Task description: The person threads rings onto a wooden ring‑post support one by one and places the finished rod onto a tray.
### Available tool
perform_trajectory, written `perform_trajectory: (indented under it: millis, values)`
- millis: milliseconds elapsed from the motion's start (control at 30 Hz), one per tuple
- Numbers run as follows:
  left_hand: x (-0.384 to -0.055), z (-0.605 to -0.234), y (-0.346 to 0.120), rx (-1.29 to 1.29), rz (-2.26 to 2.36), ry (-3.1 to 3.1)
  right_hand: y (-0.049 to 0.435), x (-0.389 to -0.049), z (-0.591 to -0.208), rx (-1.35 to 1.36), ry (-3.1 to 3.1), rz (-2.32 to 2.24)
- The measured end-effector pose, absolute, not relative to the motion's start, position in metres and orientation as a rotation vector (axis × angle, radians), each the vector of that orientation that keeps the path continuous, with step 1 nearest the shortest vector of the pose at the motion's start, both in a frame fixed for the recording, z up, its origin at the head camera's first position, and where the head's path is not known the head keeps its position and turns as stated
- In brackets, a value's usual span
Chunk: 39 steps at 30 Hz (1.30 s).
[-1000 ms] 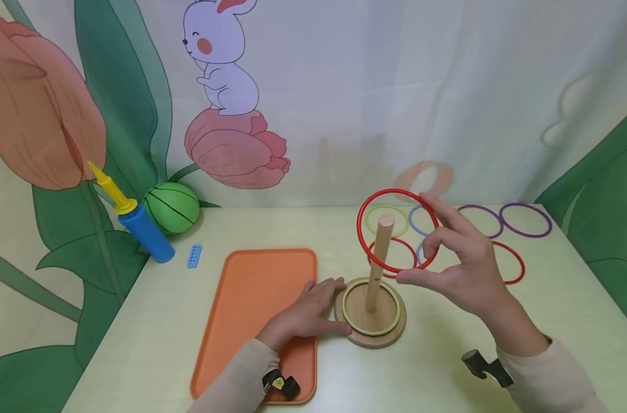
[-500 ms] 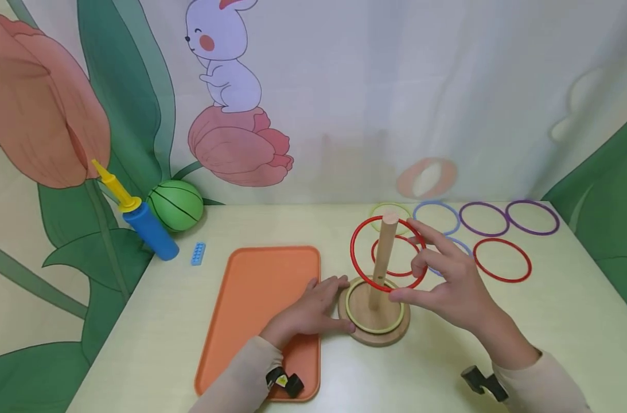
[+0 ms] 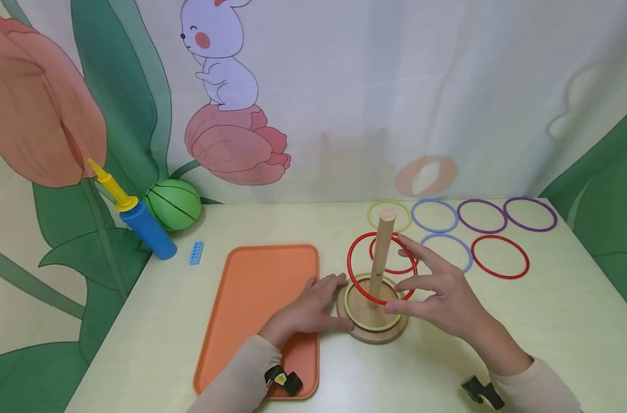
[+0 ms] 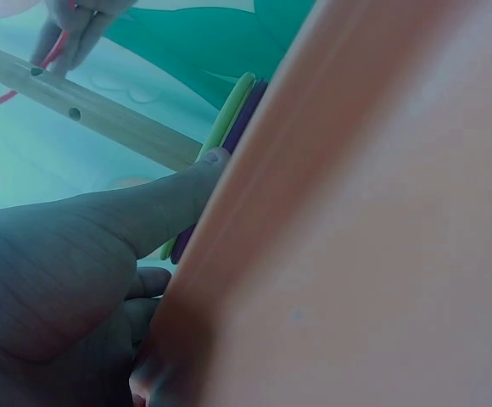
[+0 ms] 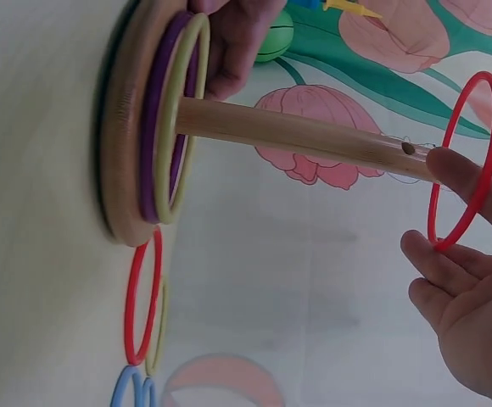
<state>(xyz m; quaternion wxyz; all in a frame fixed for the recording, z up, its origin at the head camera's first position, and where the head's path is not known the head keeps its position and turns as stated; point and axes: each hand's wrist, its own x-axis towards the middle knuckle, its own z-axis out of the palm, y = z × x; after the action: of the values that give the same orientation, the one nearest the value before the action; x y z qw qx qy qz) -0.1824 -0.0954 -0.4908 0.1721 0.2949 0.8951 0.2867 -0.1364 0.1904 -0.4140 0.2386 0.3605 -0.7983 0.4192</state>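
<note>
The right hand (image 3: 442, 295) has a red ring (image 3: 349, 261) pinched between thumb and fingers, held tilted, well above the base. From the head view it looks looped around the wooden peg (image 3: 382, 246), though a finger covers part of that in the right wrist view. Left hand (image 3: 310, 307) has its thumb and fingers spread, tips touching the left side of the round wooden base (image 3: 377, 337); the forearm reaches over the orange tray (image 3: 256, 304). Down on that base there's a yellow-green ring (image 3: 346, 304) lying on top of a purple ring (image 5: 148, 170), both around the peg. More rings lie flat on the far right of the table: yellow-green, two blue, two purple and two red. Over on the far left, a blue pump (image 3: 149, 232) with a yellow nozzle leans beside a green ball (image 3: 174, 205), with a little blue brick (image 3: 197, 253) just to the near side.
</note>
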Motion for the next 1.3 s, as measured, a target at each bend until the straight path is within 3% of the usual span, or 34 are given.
perform_trajectory:
  millis: [533,1300]
  values:
    - [-0.181,-0.493,-0.099,0.838,0.855,2.544,0.194,-0.133,-0.432,0.914,-2.638,1.011]
    - [-0.182,-0.49,-0.099,0.853,0.831,2.541,0.194,-0.139,-0.453,0.856,-2.808,0.888]
